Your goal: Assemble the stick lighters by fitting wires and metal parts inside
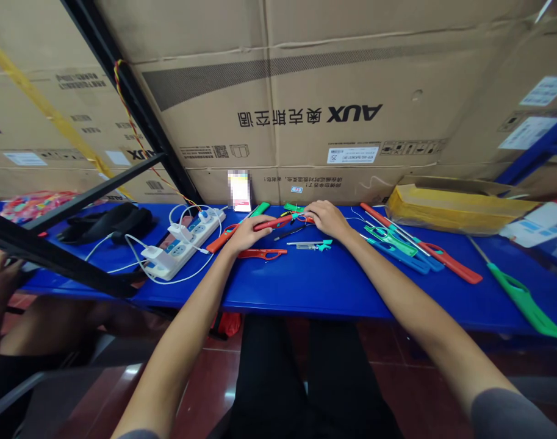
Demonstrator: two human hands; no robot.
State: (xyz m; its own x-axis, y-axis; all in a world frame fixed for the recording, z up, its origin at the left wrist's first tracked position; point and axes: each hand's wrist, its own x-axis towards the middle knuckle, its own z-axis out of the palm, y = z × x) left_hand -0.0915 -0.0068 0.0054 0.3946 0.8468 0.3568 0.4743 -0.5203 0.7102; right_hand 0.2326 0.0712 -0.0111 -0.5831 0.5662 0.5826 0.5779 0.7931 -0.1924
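The left hand (252,234) has its fingers closed on a red handle (279,223), which reaches across to the right hand (329,219). The right fingers are bent at the handle's far end, over thin wires; their tips are hidden, so whether they pinch anything I cannot tell. The left palm covers part of the handle, and the small parts between the hands blur together. The phone (241,191), beyond the left fingers, has a pixelated screen. At the left picture edge, another person's hand (2,267) is partly cut off.

The table's (301,289) blue surface shows from below the fingers to its near edge. Nearer that edge than the left fingers lies an orange handle (262,253); a green-ended clear piece (309,246) lies between the two hands, also on the near side. The power strip (186,244), with its white cables, bounds the space left of the left fingers. Right of the right fingers, red, blue and green handles (409,259) crowd together, with a yellow box (461,207) behind. The carton (305,131) stands like a wall beyond all the fingers.
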